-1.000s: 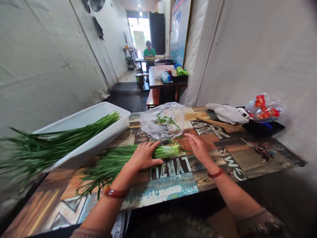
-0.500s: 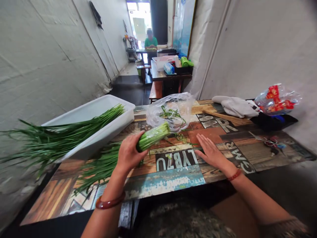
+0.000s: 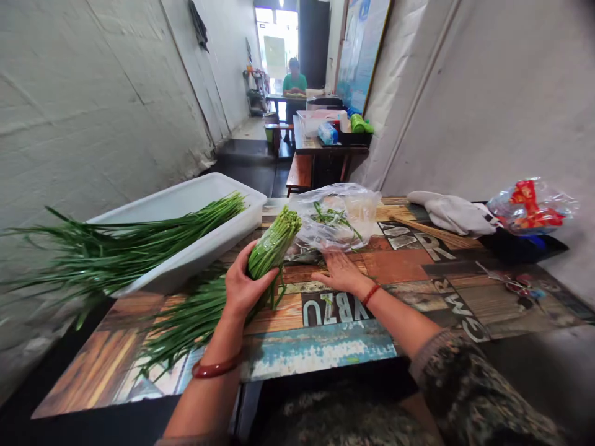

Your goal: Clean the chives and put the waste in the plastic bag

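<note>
My left hand (image 3: 244, 286) is closed around a bunch of garlic chives (image 3: 276, 240), with clear film wrapped near the cut ends. The pale stem ends tilt up and away from me, while the long green leaves trail left over the tabletop (image 3: 102, 353). My right hand (image 3: 343, 272) lies flat on the table, palm down with fingers stretched out, at the near edge of a clear plastic bag (image 3: 369, 214). Some loose chive scraps (image 3: 332, 215) show in that bag. Whatever is under my right palm is hidden.
On the left a white tub (image 3: 186, 189) holds more chives (image 3: 176, 238). To the right are a white cloth item (image 3: 446, 210), thin wooden sticks (image 3: 430, 229), a red-and-clear package (image 3: 532, 204) and scissors (image 3: 511, 282). A person in green (image 3: 294, 82) sits far back.
My right hand has moved left across the table to the edge of the plastic bag. The bunch in my left hand has turned more upright. The view has shifted slightly.
</note>
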Motion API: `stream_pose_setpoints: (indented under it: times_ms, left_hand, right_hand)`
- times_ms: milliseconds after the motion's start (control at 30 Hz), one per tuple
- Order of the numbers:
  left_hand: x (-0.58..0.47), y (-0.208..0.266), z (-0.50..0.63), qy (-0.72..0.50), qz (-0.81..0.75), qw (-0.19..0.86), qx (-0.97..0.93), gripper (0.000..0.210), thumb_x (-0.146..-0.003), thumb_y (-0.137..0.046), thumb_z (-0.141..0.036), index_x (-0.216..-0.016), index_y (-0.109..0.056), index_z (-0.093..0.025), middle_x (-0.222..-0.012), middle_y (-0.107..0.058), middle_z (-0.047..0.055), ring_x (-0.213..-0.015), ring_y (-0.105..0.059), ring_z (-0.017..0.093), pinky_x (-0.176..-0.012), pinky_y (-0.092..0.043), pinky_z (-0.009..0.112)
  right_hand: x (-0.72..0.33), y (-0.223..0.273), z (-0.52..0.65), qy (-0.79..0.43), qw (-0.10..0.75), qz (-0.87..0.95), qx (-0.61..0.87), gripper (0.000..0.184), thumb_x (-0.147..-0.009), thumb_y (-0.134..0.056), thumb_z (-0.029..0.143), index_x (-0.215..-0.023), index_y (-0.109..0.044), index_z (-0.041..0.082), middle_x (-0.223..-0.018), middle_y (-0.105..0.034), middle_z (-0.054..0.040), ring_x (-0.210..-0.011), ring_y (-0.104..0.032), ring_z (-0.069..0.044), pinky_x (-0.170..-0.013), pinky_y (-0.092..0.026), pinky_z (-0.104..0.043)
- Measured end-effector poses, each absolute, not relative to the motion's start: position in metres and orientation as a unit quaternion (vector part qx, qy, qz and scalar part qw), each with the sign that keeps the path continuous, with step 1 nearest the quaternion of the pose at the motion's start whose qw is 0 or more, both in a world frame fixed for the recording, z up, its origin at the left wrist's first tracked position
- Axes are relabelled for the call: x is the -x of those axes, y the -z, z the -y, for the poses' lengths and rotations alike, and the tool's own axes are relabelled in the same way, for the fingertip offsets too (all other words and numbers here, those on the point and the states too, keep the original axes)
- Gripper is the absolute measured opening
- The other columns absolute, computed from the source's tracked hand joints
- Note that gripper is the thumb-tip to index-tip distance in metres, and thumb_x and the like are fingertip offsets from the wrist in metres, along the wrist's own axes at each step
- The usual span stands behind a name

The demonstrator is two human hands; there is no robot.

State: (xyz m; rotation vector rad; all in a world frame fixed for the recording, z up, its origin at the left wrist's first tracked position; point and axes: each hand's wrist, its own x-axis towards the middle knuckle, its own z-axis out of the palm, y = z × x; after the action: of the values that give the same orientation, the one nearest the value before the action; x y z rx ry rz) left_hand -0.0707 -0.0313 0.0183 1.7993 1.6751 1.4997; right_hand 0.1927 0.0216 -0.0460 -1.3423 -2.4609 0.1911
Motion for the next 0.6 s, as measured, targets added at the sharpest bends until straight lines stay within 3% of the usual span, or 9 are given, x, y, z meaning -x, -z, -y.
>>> stream_pose_setpoints:
  times_ms: [100,167,267,367,500,600]
  left_hand:
    - [0.070,-0.020,0.032,-0.520,-0.575,0.129,-0.618,0.066,-0.065,-0.074,-0.035,-0.127,-0.058,-0.017,-0.124,-0.067,0.007,-0.113,-0.064,0.026,-0.104,-0.047,0.039]
    - [0.070,-0.021,0.032,-0.527,-0.573,0.128,-0.614,0.066,-0.066,-0.074,-0.035,-0.127,-0.057,-0.017,-0.125,-0.067,0.007,-0.113,-0.063,0.025,-0.104,-0.047,0.039]
    - [0.070,-0.022,0.034,-0.527,-0.568,0.125,-0.620,0.064,-0.067,-0.073,-0.034,-0.127,-0.057,-0.016,-0.124,-0.067,0.007,-0.113,-0.064,0.025,-0.103,-0.048,0.038]
    - [0.068,-0.021,0.036,-0.511,-0.562,0.126,-0.638,0.063,-0.067,-0.074,-0.033,-0.126,-0.058,-0.016,-0.123,-0.068,0.007,-0.113,-0.064,0.025,-0.102,-0.049,0.037]
    - [0.068,-0.020,0.035,-0.512,-0.554,0.121,-0.645,0.063,-0.067,-0.074,-0.034,-0.126,-0.058,-0.016,-0.123,-0.068,0.007,-0.112,-0.064,0.025,-0.102,-0.050,0.037]
    - [0.068,-0.019,0.034,-0.515,-0.552,0.121,-0.645,0.062,-0.068,-0.073,-0.036,-0.125,-0.059,-0.015,-0.122,-0.068,0.008,-0.112,-0.065,0.026,-0.102,-0.050,0.039]
  right_hand:
    - [-0.170,0.043,-0.036,-0.072,0.195,0.860,0.466,0.084,-0.085,-0.058,0.058,-0.150,-0.029,0.012,-0.152,-0.037,-0.0203,-0.143,-0.030,-0.033,-0.115,-0.030,-0.052]
    - [-0.163,0.043,-0.038,-0.082,0.208,0.865,0.449,0.069,-0.088,-0.060,0.048,-0.145,-0.040,0.015,-0.147,-0.044,-0.0183,-0.140,-0.037,-0.032,-0.114,-0.033,-0.051]
    - [-0.167,0.044,-0.029,-0.120,0.243,0.882,0.386,0.041,-0.094,-0.051,0.025,-0.135,-0.053,0.020,-0.139,-0.053,-0.0131,-0.130,-0.049,-0.024,-0.110,-0.040,-0.044]
    - [-0.177,0.045,-0.016,-0.144,0.280,0.880,0.356,0.034,-0.093,-0.047,0.013,-0.121,-0.064,0.022,-0.122,-0.062,-0.0098,-0.115,-0.057,-0.021,-0.101,-0.048,-0.041]
    - [-0.178,0.044,-0.004,-0.094,0.261,0.879,0.388,0.026,-0.092,-0.044,0.010,-0.107,-0.064,0.014,-0.102,-0.061,-0.0126,-0.098,-0.056,-0.023,-0.088,-0.051,-0.042]
    - [-0.176,0.037,0.003,-0.077,0.286,0.874,0.386,0.025,-0.093,-0.039,0.009,-0.100,-0.062,0.016,-0.094,-0.059,-0.0104,-0.092,-0.055,-0.023,-0.084,-0.051,-0.039]
